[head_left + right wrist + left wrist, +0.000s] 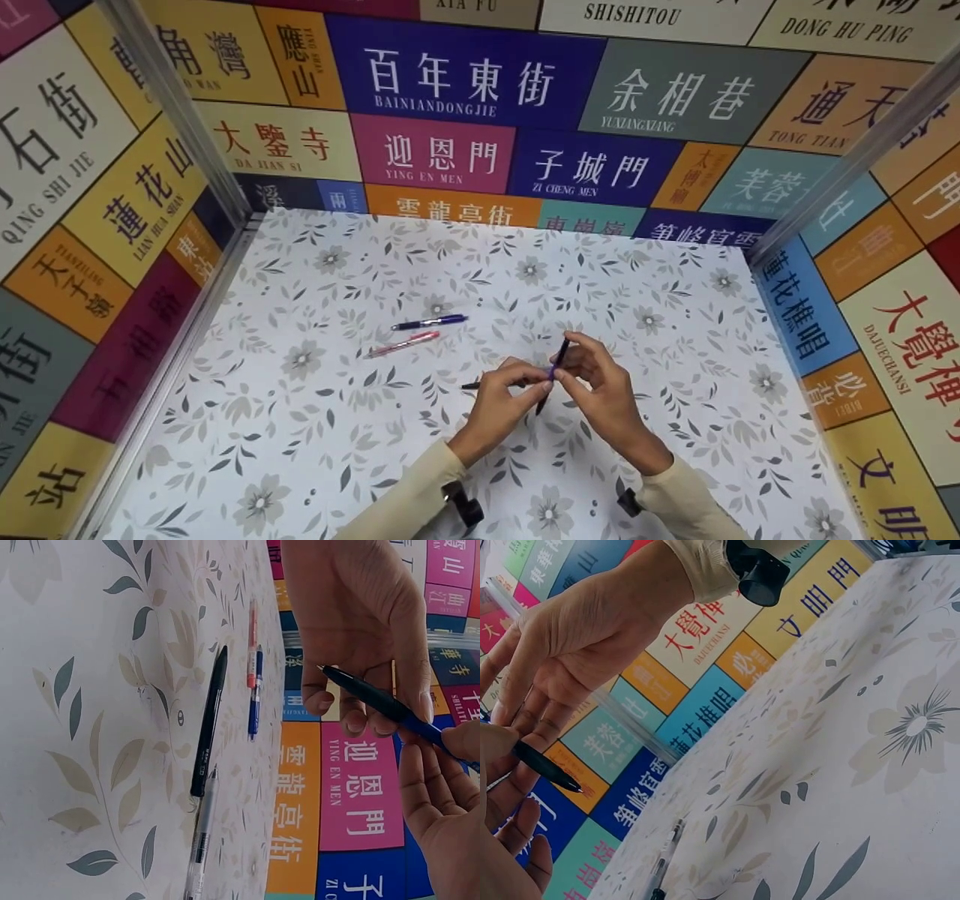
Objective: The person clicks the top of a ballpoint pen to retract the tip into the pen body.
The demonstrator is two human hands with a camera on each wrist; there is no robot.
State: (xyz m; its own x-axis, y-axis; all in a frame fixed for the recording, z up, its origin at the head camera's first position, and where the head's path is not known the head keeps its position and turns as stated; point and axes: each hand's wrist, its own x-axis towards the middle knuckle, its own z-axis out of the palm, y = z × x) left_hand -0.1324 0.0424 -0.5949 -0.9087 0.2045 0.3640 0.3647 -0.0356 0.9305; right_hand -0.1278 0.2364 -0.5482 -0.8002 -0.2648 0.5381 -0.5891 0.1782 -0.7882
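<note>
A dark pen with a blue section on its barrel (367, 694) is held in the air above the table by both hands. My left hand (502, 401) pinches it near its middle between thumb and fingers. My right hand (607, 390) grips it from the other side, the index finger up at its top end. The pen slants, its black pointed tip downward below the fingers. Beneath the hands, a black pen (210, 720) lies on the table, mostly hidden by the left hand in the head view. A clear-barrelled pen (201, 840) lies beside it.
Left of the hands, a blue pen (430, 322) and a pink pen (405, 343) lie close together on the table. White floral cloth (300, 420) covers the tabletop. Panels with coloured signs (465, 75) enclose the back and both sides.
</note>
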